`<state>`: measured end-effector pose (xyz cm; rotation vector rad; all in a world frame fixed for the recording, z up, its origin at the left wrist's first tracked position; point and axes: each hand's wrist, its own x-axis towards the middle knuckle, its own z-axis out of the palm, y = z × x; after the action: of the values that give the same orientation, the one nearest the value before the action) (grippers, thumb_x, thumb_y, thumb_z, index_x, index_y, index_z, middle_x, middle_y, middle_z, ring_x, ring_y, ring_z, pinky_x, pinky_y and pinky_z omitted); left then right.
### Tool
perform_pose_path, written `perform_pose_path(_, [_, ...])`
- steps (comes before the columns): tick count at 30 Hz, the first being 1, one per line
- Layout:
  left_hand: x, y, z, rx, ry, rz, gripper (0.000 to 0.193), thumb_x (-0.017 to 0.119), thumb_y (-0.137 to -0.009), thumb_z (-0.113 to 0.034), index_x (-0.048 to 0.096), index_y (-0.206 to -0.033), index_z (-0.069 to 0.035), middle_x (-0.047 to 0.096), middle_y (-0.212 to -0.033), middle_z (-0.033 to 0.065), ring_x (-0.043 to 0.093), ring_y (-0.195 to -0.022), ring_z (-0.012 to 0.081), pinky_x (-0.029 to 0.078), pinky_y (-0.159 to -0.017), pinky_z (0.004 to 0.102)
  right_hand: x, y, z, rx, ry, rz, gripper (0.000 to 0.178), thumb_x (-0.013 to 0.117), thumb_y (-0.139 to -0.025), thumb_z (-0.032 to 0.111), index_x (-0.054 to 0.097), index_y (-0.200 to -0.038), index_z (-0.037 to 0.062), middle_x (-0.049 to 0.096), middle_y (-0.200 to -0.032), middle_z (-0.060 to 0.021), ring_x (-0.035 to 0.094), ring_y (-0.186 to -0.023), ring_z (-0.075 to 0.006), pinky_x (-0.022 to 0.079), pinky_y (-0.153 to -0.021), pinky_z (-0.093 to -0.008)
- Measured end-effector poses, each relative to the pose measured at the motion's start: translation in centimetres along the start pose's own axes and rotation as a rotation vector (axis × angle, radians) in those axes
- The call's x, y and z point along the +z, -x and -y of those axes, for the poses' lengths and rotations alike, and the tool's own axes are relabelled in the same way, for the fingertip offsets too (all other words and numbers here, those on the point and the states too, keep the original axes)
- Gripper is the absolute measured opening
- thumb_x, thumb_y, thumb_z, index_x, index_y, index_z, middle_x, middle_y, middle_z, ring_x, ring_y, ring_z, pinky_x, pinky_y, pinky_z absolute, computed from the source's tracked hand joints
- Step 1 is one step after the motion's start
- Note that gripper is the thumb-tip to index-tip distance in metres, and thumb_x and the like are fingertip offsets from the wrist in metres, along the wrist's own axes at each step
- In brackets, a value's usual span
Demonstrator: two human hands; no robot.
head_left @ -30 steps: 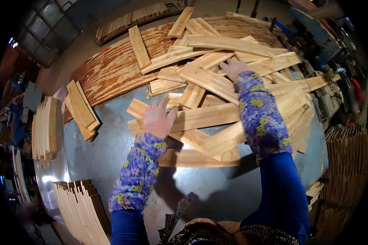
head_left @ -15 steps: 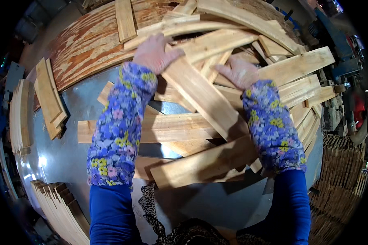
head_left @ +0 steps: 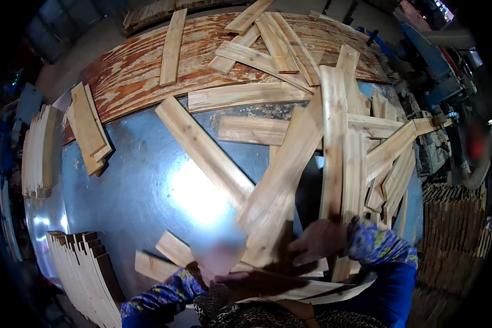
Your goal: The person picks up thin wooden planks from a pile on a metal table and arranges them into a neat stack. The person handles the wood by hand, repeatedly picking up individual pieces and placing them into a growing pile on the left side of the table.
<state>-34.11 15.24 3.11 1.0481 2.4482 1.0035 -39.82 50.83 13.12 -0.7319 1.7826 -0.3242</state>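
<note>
Metal table, hands on wood slats, left side open

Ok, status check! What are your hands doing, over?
Right hand flat on long wood slats. Left hand blurred, at their near ends. More slats piled beside.

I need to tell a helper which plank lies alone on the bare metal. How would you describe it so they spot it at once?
Start at the shiny blue-grey metal table. One long pale plank lies slanting across its middle, from upper left down to the bright glare spot. Most of it lies on bare metal, while the other planks pile up crossing to its right.
</note>
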Motion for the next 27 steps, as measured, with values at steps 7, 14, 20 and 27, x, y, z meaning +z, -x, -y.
perform_pose_path(7, [4.5,5.4,2.7,-0.063,-0.106,-0.038,0.039,0.085,-0.081,-0.038,0.08,-0.111,-0.014,0.078,-0.101,0.0064,0.073,-0.1,0.0331,0.059,-0.088,0.0484,-25.2,-6.5,-6.6,0.199,-0.203,-1.197,0.055,0.069,-0.1,0.039,0.066,-0.143,0.0043,0.073,-0.133,-0.0236,0.07,-0.126,-0.0345,0.054,-0.107,-0.044])
perform_pose_path(14, [-1.4,6.8,4.1,-0.438,0.171,-0.207,0.022,0.081,-0.086,-0.014,0.08,-0.107,-0.008,0.077,-0.109,0.0157,0.072,-0.103,0.0372,0.057,-0.09,0.047,-40.1,-14.5,-15.9,0.678,0.082,-1.131,0.104,0.079,-0.086,0.061,0.039,-0.169,0.0129,0.064,-0.152,-0.022,0.059,-0.143,-0.0392,0.049,-0.118,-0.0474])
perform_pose_path(20, [-10.8,-6.1,9.5,-0.519,-0.149,-0.461,0.065,0.087,-0.081,-0.031,0.066,-0.133,0.003,0.055,-0.145,0.0342,0.058,-0.127,0.0499,0.048,-0.11,0.0553,-39.5,-16.4,-17.3,0.806,0.385,-0.977,0.105,0.071,-0.085,0.076,0.042,-0.166,0.0159,0.061,-0.156,-0.0209,0.049,-0.151,-0.0374,0.045,-0.122,-0.048])
perform_pose_path(27, [-9.6,-14.1,10.3,-0.89,-0.29,-0.557,0.093,0.089,-0.074,-0.038,0.051,-0.152,-0.005,0.044,-0.153,0.0282,0.047,-0.137,0.0493,0.049,-0.11,0.0561,-29.0,-16.2,-12.2,0.479,0.673,-0.861,0.098,0.084,-0.077,0.064,0.055,-0.153,0.0097,0.067,-0.142,-0.0234,0.055,-0.142,-0.039,0.047,-0.117,-0.0509])
